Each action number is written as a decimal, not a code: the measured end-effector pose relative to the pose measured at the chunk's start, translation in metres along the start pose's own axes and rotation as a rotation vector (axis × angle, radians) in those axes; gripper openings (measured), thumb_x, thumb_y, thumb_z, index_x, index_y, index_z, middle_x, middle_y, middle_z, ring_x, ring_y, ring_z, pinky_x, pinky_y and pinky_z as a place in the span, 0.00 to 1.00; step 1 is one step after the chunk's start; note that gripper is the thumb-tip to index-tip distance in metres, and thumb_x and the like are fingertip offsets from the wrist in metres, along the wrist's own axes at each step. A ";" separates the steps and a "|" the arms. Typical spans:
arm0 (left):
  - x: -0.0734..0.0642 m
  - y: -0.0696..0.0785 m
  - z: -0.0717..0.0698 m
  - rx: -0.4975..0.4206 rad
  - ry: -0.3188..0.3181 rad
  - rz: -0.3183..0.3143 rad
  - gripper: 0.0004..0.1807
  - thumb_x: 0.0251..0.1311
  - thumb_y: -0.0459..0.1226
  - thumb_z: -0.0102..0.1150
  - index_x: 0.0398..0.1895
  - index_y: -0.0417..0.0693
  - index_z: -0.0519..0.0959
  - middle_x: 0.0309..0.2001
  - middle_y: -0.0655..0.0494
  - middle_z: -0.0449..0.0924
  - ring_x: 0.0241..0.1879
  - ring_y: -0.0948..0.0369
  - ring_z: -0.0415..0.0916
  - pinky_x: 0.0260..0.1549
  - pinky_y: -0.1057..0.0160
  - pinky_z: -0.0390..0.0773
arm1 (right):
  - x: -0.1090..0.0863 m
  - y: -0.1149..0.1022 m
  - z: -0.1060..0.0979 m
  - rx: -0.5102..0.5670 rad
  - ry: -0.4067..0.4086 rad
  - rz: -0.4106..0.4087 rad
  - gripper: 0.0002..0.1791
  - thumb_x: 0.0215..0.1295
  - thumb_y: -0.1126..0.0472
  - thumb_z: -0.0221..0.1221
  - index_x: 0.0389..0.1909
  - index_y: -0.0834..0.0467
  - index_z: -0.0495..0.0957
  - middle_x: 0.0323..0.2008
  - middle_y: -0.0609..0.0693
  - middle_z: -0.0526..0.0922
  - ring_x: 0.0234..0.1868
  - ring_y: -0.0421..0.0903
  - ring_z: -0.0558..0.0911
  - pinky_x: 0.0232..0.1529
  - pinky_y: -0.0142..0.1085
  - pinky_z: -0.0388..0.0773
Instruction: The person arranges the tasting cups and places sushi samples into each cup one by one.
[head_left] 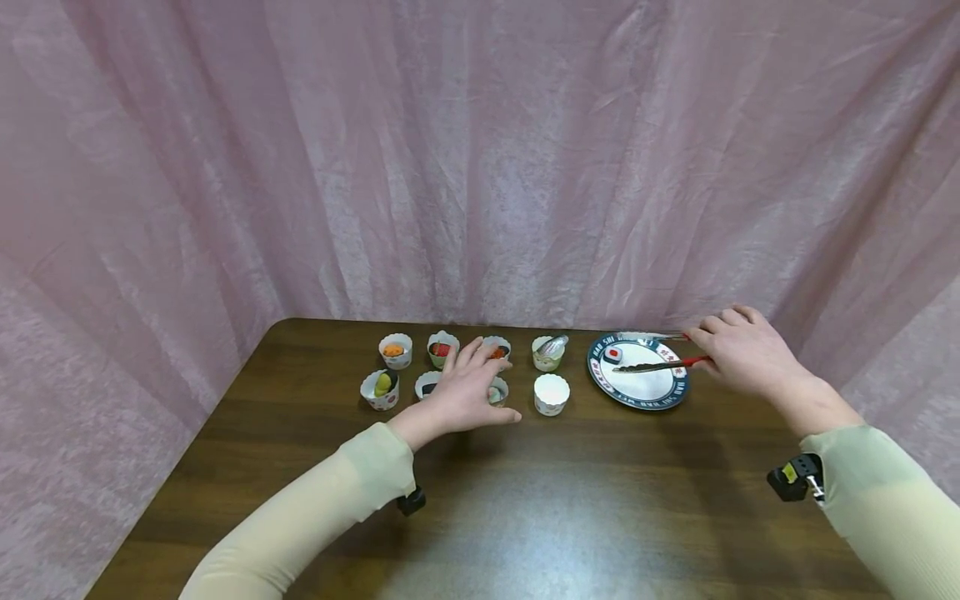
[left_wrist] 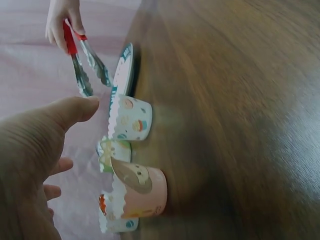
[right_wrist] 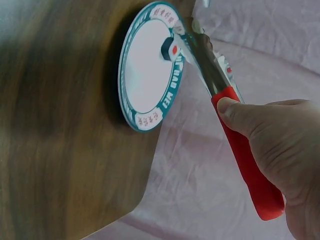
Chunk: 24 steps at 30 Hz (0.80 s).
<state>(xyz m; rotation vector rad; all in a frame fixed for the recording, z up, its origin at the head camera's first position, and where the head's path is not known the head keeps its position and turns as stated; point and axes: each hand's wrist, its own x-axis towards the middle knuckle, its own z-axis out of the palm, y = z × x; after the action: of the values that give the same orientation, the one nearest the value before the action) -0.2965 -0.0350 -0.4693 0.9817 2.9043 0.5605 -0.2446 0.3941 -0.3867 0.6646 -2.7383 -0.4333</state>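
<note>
My right hand (head_left: 750, 350) grips metal tongs (right_wrist: 207, 65) by their red handles. The tongs' arms stand apart over a round white plate (right_wrist: 127, 110) with a blue-green lettered rim. A small sushi roll (head_left: 612, 356) with a red centre sits on the plate, near the tong tips. My left hand (head_left: 468, 392) hovers with fingers spread over several paper cups, holding nothing. Partly under it are a cup with a dark piece (head_left: 428, 390) and a cup with a pale piece (head_left: 498, 395). In the left wrist view, a pink cup (left_wrist: 150, 195) stands close by my fingers.
Left of my left hand stand a cup with an orange topping (head_left: 396, 361) and one with a yellow-green piece (head_left: 381, 402). A cup holding a silvery piece (head_left: 551, 347) and a white-lined cup (head_left: 551, 404) stand before the plate. A pink curtain (head_left: 480, 167) hangs behind the wooden table (head_left: 525, 500).
</note>
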 end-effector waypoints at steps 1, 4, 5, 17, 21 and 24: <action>0.002 0.002 0.001 0.006 0.005 -0.002 0.43 0.52 0.64 0.74 0.69 0.57 0.77 0.82 0.50 0.56 0.84 0.45 0.41 0.78 0.29 0.37 | 0.000 0.002 0.002 -0.002 0.008 0.001 0.27 0.54 0.56 0.76 0.55 0.60 0.85 0.44 0.57 0.87 0.50 0.62 0.82 0.61 0.66 0.70; 0.006 0.008 0.002 0.016 0.024 -0.003 0.36 0.53 0.64 0.74 0.62 0.60 0.80 0.83 0.51 0.55 0.84 0.44 0.41 0.78 0.29 0.36 | -0.001 0.006 0.005 -0.010 0.011 0.010 0.26 0.54 0.57 0.76 0.54 0.59 0.86 0.44 0.57 0.87 0.49 0.62 0.82 0.61 0.66 0.70; 0.008 0.010 0.003 0.021 0.026 -0.004 0.35 0.53 0.64 0.74 0.61 0.61 0.81 0.83 0.51 0.55 0.84 0.44 0.41 0.78 0.29 0.36 | 0.000 0.007 0.006 -0.010 0.009 0.015 0.25 0.54 0.57 0.76 0.54 0.58 0.86 0.44 0.56 0.87 0.49 0.62 0.82 0.61 0.66 0.70; 0.033 0.025 0.024 0.063 -0.022 -0.050 0.45 0.50 0.65 0.74 0.70 0.56 0.77 0.83 0.47 0.54 0.84 0.44 0.43 0.79 0.31 0.37 | 0.010 0.003 0.018 0.031 -0.096 0.109 0.21 0.60 0.55 0.73 0.54 0.58 0.86 0.45 0.56 0.87 0.53 0.63 0.80 0.65 0.67 0.66; 0.039 0.027 0.031 0.081 -0.052 -0.076 0.46 0.50 0.66 0.73 0.71 0.56 0.76 0.83 0.48 0.53 0.84 0.45 0.42 0.79 0.31 0.37 | 0.016 0.003 0.023 0.032 -0.124 0.123 0.21 0.62 0.56 0.72 0.55 0.58 0.86 0.46 0.57 0.87 0.52 0.62 0.80 0.64 0.68 0.66; 0.043 0.028 0.035 0.097 -0.061 -0.084 0.46 0.51 0.66 0.73 0.71 0.56 0.76 0.83 0.49 0.55 0.84 0.46 0.43 0.79 0.31 0.39 | 0.018 0.002 0.027 0.045 -0.140 0.136 0.20 0.62 0.56 0.71 0.54 0.58 0.86 0.46 0.56 0.86 0.52 0.62 0.79 0.64 0.68 0.65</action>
<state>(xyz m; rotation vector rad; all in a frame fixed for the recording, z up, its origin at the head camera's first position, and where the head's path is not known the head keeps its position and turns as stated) -0.3096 0.0223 -0.4887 0.8653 2.9262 0.3821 -0.2706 0.3932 -0.4069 0.4714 -2.9109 -0.4025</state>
